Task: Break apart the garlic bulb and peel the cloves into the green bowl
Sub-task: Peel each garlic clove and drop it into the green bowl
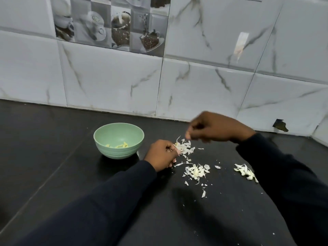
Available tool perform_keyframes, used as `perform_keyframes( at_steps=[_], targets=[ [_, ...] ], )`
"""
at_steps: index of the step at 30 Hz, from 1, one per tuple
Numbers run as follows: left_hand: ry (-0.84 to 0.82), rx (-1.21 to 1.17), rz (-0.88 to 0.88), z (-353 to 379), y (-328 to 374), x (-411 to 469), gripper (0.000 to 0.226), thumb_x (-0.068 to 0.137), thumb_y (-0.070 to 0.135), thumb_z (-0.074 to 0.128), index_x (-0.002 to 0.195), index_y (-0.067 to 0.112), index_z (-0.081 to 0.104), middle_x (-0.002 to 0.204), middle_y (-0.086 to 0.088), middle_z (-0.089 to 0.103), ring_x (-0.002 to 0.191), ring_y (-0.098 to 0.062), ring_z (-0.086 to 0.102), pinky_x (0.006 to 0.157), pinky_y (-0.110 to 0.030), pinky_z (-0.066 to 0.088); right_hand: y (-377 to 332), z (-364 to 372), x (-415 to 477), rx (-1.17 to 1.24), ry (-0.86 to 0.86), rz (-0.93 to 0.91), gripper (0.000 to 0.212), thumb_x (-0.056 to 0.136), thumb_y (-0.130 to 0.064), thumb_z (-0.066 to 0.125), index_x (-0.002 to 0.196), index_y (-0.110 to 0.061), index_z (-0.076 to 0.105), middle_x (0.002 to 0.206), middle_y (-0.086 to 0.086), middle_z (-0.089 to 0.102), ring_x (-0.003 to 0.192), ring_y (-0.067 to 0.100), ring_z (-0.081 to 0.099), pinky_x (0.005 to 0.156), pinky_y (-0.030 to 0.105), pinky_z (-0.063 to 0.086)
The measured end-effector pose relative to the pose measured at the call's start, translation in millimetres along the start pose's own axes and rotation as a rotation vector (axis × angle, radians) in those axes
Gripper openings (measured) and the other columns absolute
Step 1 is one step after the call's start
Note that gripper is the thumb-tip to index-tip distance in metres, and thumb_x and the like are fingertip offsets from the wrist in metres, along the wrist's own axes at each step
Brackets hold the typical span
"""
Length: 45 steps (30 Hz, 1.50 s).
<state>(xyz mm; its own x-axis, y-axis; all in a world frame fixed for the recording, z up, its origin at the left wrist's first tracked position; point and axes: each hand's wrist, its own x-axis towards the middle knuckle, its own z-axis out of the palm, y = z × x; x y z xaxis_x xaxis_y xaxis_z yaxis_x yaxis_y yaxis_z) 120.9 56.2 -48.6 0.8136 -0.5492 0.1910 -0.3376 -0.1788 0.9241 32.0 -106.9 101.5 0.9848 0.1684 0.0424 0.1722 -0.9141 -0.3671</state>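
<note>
We see the left hand (162,155), its grip holding garlic (177,145), near the green bowl (119,152); right hand (214,128) blurred, grip undeterminable.

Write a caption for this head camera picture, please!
Left hand grips garlic beside scattered skins, right hand hovers nearby, peeled cloves sit in the bowl.

The dark countertop (53,148) lies bare left of and in front of the green bowl (117,152), with a gap between the bowl and the tiled wall (195,89) behind. Just right of the bowl the left hand (162,155), curled round a piece of garlic (176,144), blocks the way. The right hand (216,128), blurred, hangs above and beyond it. Garlic skins (196,171) litter the counter rightward in heaps, with bare strips between them.
</note>
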Motion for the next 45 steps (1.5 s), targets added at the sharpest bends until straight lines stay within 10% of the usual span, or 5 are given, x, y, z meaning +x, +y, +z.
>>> perform_keyframes(
  at_steps=[4, 16, 27, 45],
  targets=[
    [0.012, 0.055, 0.021, 1, 0, 0, 0.013, 0.091, 0.018, 0.072, 0.08, 0.012, 0.069, 0.06, -0.003, 0.063, 0.046, -0.013, 0.058, 0.049, -0.019, 0.045, 34, 23, -38, -0.089, -0.171, 0.192, 0.006, 0.089, -0.032, 0.078, 0.085, -0.028, 0.079, 0.074, -0.004, 0.074, 0.051, 0.008, 0.062, 0.057, 0.023, 0.049],
    [-0.027, 0.169, 0.063, 8, 14, -10, 0.013, 0.091, 0.021, 0.073, 0.081, 0.013, 0.072, 0.063, 0.001, 0.065, 0.051, -0.012, 0.063, 0.052, -0.019, 0.048, 67, 73, -36, -0.018, -0.104, 0.024, 0.022, 0.084, -0.034, 0.084, 0.103, -0.043, 0.077, 0.093, -0.013, 0.062, 0.09, 0.0, 0.058, 0.078, 0.018, 0.046],
    [-0.158, 0.233, 0.164, 15, 22, -19, 0.01, 0.082, 0.022, 0.084, 0.088, 0.019, 0.076, 0.075, 0.0, 0.072, 0.054, -0.003, 0.059, 0.059, -0.019, 0.05, 75, 60, -46, 0.104, -0.058, 0.065, 0.013, 0.096, -0.019, 0.067, 0.09, -0.027, 0.075, 0.079, -0.01, 0.074, 0.062, 0.002, 0.062, 0.062, 0.018, 0.046],
    [-0.115, 0.176, 0.189, 14, 22, -19, 0.011, 0.086, 0.03, 0.08, 0.085, 0.02, 0.075, 0.072, -0.003, 0.071, 0.055, -0.01, 0.064, 0.058, -0.023, 0.052, 69, 61, -48, 0.128, 0.029, 0.042, 0.006, 0.094, -0.023, 0.073, 0.093, -0.028, 0.07, 0.085, -0.013, 0.072, 0.074, -0.002, 0.064, 0.071, 0.017, 0.047]
  ],
)
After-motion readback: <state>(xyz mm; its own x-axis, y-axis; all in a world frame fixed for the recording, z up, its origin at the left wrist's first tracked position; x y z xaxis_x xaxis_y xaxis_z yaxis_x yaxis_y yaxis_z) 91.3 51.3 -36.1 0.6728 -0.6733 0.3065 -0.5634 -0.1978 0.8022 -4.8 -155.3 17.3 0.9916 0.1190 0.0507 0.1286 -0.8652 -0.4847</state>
